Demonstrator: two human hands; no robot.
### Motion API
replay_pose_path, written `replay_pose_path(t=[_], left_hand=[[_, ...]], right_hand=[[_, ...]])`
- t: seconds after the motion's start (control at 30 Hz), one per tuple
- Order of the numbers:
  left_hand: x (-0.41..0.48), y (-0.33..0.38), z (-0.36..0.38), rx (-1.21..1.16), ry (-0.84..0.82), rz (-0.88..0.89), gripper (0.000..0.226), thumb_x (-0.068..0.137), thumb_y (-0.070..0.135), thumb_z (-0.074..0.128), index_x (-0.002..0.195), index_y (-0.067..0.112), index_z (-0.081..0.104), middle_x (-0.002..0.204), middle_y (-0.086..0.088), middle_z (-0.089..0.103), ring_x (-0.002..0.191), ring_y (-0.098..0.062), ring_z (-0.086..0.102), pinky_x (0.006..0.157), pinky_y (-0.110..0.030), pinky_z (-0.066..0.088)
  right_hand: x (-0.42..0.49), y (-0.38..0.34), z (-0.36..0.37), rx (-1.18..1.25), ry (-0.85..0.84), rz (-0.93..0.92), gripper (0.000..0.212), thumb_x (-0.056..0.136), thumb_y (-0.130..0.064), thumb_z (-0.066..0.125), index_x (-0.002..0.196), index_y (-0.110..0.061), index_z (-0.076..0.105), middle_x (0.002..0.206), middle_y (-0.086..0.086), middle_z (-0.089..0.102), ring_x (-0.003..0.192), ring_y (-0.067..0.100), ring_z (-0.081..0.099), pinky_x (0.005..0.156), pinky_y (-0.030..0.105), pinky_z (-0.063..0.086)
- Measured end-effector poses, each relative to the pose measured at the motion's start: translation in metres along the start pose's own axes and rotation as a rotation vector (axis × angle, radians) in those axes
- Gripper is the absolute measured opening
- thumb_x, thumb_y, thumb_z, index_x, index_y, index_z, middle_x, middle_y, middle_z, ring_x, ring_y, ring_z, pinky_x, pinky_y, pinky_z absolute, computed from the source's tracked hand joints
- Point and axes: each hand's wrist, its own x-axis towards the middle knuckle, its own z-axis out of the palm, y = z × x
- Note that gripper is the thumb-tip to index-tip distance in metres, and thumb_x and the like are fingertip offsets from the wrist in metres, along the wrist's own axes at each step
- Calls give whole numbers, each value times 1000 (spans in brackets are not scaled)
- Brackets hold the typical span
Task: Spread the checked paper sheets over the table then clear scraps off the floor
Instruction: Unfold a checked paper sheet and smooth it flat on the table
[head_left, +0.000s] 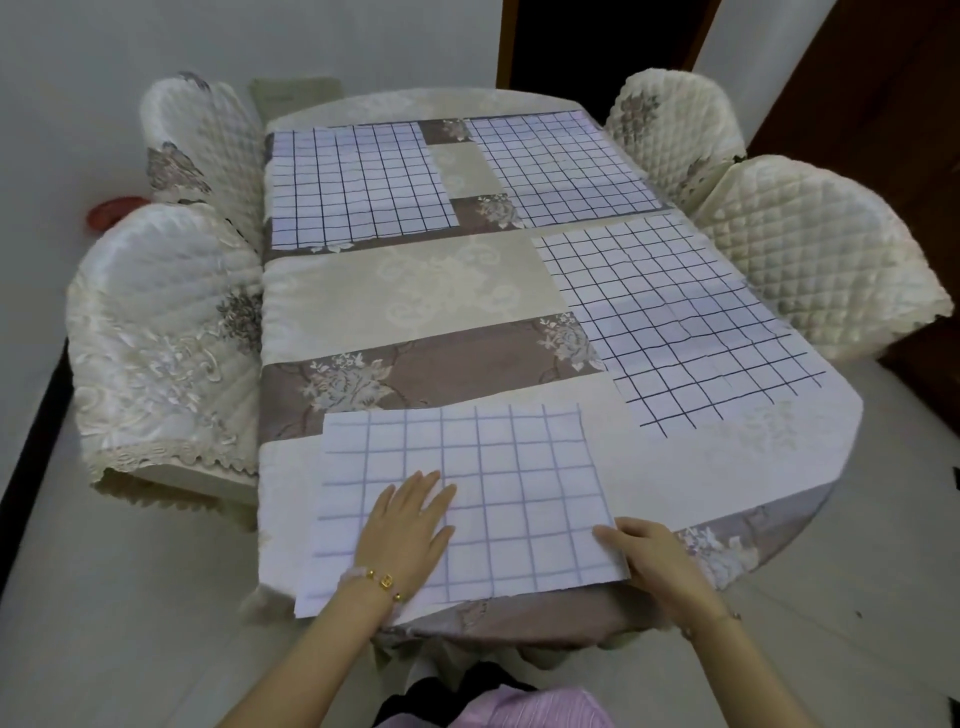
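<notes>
Fourth sheet (493, 493) lies at lower centre of frame, on the near end of the table (415, 291). Its lower-left corner overhangs the table edge. Three more checked sheets are already laid: upper-left sheet (358, 182), upper-right sheet (561, 166), right-hand sheet (675, 322).

Left hand (405, 525): flat on the near sheet, fingers straight, pressing down, grasping nothing. Right hand (654, 556): at the sheet's lower-right corner, fingertips on the paper. Cannot tell whether it pinches the corner or only rests there, as the thumb side is hidden.

Step in hand, as I judge it: positioning this sheet.
- Keep the flat palm as an anchor and steer from the corner.
- Slide the sheet up the frame and leftward, so no corner hangs off and the bare cloth at centre left gets covered.
- Square its edges with the right-hand sheet.
- Smooth outward from the middle, since thin paper creases easily.

Hard to make out:
- The floor (130, 597) shows only in strips beside the table. A few dark specks at far right are too small to call scraps.
- Under the table and behind the chairs is hidden.
- A red object (111, 210) at upper left is partly behind a chair, unidentified.
</notes>
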Motion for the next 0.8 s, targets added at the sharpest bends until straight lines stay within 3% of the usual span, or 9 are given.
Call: replay_pose_path(t=[0.1,0.17,0.23,0.33,0.4,0.47,0.63,0.73,0.8], left_hand=[[-2,13,-10,-136,72,2,59,87,53,27,135,26,48,145,-5,44,128,-23,50,99,-42,44],[-7,35,-21,-292,78,88,74,81,68,23,145,31,28,156,2,21,141,-17,26,114,-35,24],[-13,63,-38,-420,75,164,76,79,72,31,145,36,22,153,15,17,141,-5,17,114,-24,16],[-23,95,-56,-585,95,230,71,80,60,55,142,38,26,137,30,23,128,11,21,109,-14,20],[-27,104,-62,-704,100,237,68,78,55,62,137,39,33,133,29,35,121,9,35,105,-15,32],[-29,106,-68,-810,102,204,60,78,52,64,131,42,38,127,27,44,115,5,46,100,-17,41],[-29,97,-82,-930,231,82,16,85,23,64,98,31,58,93,20,59,82,4,58,72,-5,46],[-24,83,-90,-984,324,23,34,82,3,62,73,34,56,76,16,60,69,8,57,63,-3,42],[-19,69,-98,-1031,370,-35,33,81,0,61,71,32,59,75,11,64,70,3,58,65,-4,42]], right_hand=[[-9,4,5,57,17,-30,21,83,-30,66,74,-13,58,70,8,52,70,16,51,66,29,41],[-15,-3,9,104,17,-52,25,82,-31,67,72,-12,54,67,9,43,65,15,46,62,28,38],[-17,-11,14,153,7,-98,28,80,-33,70,73,-9,56,70,12,48,69,18,50,66,32,39],[-23,-27,22,182,-4,-164,53,73,-39,75,80,10,58,77,15,57,74,22,55,71,38,42],[-29,-38,27,214,-16,-195,57,75,-36,74,94,16,56,82,23,61,76,27,59,72,41,46],[-34,-48,32,198,-24,-229,46,81,-31,70,98,12,61,91,31,66,78,30,64,74,43,52],[-40,-67,41,152,-39,-258,33,86,-38,61,95,-7,70,96,20,71,87,32,68,75,37,56],[-41,-75,40,168,-82,-264,38,88,-37,59,97,-2,68,98,26,69,85,39,67,75,39,53],[-42,-81,36,139,-107,-277,43,87,-37,61,91,6,60,85,25,62,74,26,61,67,32,48]])
